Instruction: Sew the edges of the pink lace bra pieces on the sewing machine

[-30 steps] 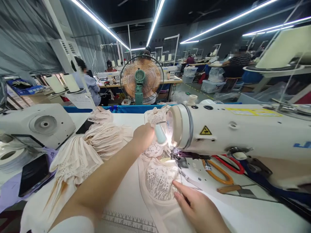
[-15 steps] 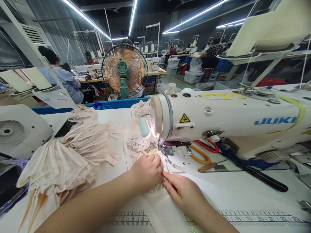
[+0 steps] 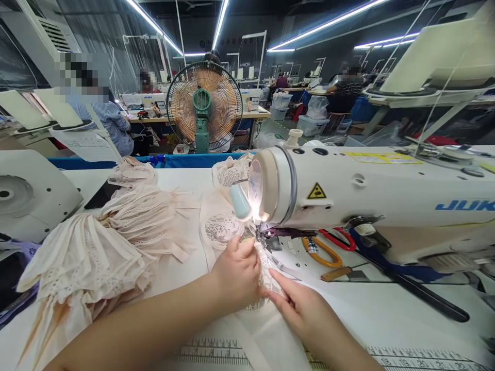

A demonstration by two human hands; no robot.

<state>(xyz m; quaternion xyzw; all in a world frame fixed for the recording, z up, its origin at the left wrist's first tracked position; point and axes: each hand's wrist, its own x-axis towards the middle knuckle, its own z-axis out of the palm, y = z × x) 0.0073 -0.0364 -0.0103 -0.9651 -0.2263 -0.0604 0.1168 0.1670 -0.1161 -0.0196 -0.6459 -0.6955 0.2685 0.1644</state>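
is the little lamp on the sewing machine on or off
On. The lamp at the head of the sewing machine glows bright white and brightens the lace fabric beside it.

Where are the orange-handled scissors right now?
In the head view, right of centre: the scissors lie on the table under the sewing machine arm, just right of the presser foot.

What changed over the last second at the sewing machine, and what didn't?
The left hand dropped from the head of the sewing machine to grip the lace piece in front of it; the right hand slid up beside it. The fabric pile and scissors stayed put.
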